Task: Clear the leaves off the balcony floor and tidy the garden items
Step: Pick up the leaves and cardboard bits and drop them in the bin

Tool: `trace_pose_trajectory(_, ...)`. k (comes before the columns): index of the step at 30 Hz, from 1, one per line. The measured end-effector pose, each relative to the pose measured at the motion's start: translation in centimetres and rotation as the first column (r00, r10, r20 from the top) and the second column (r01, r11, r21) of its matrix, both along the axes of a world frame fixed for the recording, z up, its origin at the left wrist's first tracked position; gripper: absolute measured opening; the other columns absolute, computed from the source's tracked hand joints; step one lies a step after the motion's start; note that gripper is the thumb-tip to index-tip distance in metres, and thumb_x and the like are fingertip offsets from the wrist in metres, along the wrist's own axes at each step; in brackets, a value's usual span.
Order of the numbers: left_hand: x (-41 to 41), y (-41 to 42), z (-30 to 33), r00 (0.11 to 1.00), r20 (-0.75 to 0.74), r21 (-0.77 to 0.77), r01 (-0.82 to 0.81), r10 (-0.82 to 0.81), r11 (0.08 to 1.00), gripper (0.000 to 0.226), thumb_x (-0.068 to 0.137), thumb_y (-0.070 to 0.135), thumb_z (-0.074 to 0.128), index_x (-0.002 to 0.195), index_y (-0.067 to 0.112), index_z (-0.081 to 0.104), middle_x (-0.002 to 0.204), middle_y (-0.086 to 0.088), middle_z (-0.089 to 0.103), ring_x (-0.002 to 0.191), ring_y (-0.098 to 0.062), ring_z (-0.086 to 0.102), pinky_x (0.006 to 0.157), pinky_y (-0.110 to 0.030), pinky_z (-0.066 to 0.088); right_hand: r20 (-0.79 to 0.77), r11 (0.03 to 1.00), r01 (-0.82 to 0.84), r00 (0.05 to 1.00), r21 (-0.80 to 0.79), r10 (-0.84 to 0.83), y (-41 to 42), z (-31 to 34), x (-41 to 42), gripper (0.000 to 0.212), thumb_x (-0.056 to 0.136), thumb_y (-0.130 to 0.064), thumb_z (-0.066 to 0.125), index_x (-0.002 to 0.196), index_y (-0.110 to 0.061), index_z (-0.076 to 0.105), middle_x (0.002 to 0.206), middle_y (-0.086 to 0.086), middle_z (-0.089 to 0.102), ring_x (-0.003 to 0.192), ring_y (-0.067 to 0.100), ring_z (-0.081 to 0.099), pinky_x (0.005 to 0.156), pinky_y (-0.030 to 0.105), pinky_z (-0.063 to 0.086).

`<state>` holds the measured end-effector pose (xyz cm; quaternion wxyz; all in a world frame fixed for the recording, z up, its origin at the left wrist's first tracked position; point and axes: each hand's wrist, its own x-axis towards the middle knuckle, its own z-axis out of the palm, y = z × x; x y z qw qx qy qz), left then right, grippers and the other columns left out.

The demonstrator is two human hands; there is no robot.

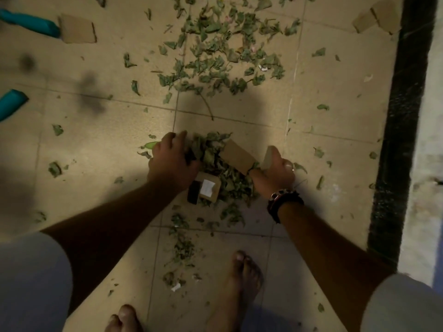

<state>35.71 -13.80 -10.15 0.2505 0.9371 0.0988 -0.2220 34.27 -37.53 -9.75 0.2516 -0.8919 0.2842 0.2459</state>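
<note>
A small heap of dry green leaves [215,164] lies on the beige tiled floor between my hands. My left hand [171,160] holds a piece of cardboard with a white label and black tape [207,189] against the heap's left side. My right hand [275,172] grips another folded cardboard piece [239,155] on the heap's right side. A larger scatter of leaves [223,49] covers the tiles farther ahead. More leaves [182,248] trail back toward my bare feet.
Cardboard scraps lie at the far left [78,28] and far right [376,17]. Two teal objects [28,22] poke in from the left edge. A dark raised border [402,130] runs along the right side. My bare feet [244,283] stand on the near tiles.
</note>
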Motion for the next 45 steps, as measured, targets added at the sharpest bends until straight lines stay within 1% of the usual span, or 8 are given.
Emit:
trace_pose_trajectory(6,1.5,-2.2,0.6,0.911,-0.397,-0.027,0.105,-0.107,0.994,0.131,0.063,0.034,0.088,0.154,0.028,-0.005,0.149,-0.018,0.015,0.135,-0.047,0.026,0.109,-0.054,0.035,-0.329,0.93,-0.333,0.87,0.154,0.366,3.3,-0.2,1.6,0.14,0.047,-0.068,0.082,0.146,-0.047,-0.014,0.154,0.013,0.004,0.136,0.046,0.022,0.111,0.053,0.032)
trace_pose_trajectory(12,-1.8,-3.2,-1.0,0.932,-0.268,-0.053,0.238,-0.244,0.97,0.11,0.073,0.039,0.08,0.152,0.04,0.003,0.142,-0.018,0.018,0.119,-0.048,0.043,0.097,-0.054,0.048,-0.251,0.894,-0.414,0.859,0.172,0.446,6.5,-0.8,-0.8,0.124,0.056,-0.048,0.087,0.147,-0.051,0.003,0.151,0.015,0.001,0.136,0.047,0.024,0.11,0.051,0.036)
trace_pose_trajectory(19,-3.3,-1.9,-2.1,0.961,-0.108,-0.263,0.218,-0.253,0.94,0.094,0.077,0.033,0.08,0.153,0.026,0.025,0.141,-0.019,0.038,0.121,-0.038,0.05,0.1,-0.039,0.046,0.056,0.938,-0.057,0.998,0.342,0.04,8.9,-1.6,-4.0,0.077,0.069,-0.026,0.083,0.138,-0.032,0.049,0.141,0.008,0.043,0.122,0.024,0.05,0.105,0.034,0.045)
trace_pose_trajectory(22,-3.1,-1.5,-1.8,0.966,-0.095,-0.328,0.196,-0.239,0.924,0.092,0.07,0.023,0.085,0.148,0.019,0.036,0.137,-0.017,0.049,0.125,-0.033,0.05,0.099,-0.036,0.044,0.066,0.918,0.015,0.997,0.397,-0.045,8.6,-1.7,-4.2,0.058,0.071,-0.021,0.082,0.125,-0.024,0.063,0.122,0.001,0.064,0.105,0.013,0.059,0.076,0.0,0.044)
trace_pose_trajectory(27,-3.5,-0.7,-0.5,0.954,-0.044,-0.357,0.262,-0.297,0.897,0.076,0.069,0.015,0.085,0.135,0.014,0.047,0.133,-0.014,0.055,0.122,-0.028,0.052,0.096,-0.033,0.043,-0.139,0.743,0.324,0.943,0.585,-0.301,8.6,-0.7,-5.7,0.06,0.065,-0.007,0.084,0.121,-0.022,0.066,0.11,0.0,0.071,0.101,0.022,0.065,0.086,0.04,0.057)
trace_pose_trajectory(30,-3.7,-0.4,1.4,0.953,-0.006,-0.365,0.281,-0.304,0.887,0.072,0.068,0.017,0.086,0.131,0.015,0.049,0.13,-0.012,0.057,0.119,-0.027,0.053,0.099,-0.038,0.047,-0.129,0.709,0.344,0.931,0.615,-0.341,8.8,1.0,-6.4,0.056,0.066,-0.004,0.081,0.119,-0.019,0.068,0.101,-0.002,0.073,0.096,0.02,0.067,0.086,0.037,0.057)
trace_pose_trajectory(37,-2.0,-0.1,11.5,0.94,0.038,-0.345,0.33,-0.339,0.879,0.069,0.069,0.016,0.085,0.128,0.017,0.05,0.129,-0.011,0.056,0.119,-0.026,0.051,0.094,-0.028,0.041,-0.074,0.67,0.322,0.926,0.669,-0.371,8.9,11.9,-5.4,0.049,0.072,-0.003,0.079,0.118,-0.018,0.069,0.101,-0.003,0.073,0.096,0.018,0.068,0.085,0.033,0.056)
trace_pose_trajectory(45,0.6,-0.9,35.8,0.911,0.113,-0.337,0.41,-0.396,0.848,0.066,0.071,0.016,0.083,0.129,0.012,0.053,0.125,-0.013,0.058,0.116,-0.028,0.052,0.096,-0.033,0.043,-0.022,0.605,0.317,0.896,0.73,-0.444,8.2,35.6,-3.7,0.044,0.076,0.001,0.075,0.114,-0.02,0.07,0.087,-0.009,0.071,0.08,0.007,0.066,0.06,0.016,0.053)
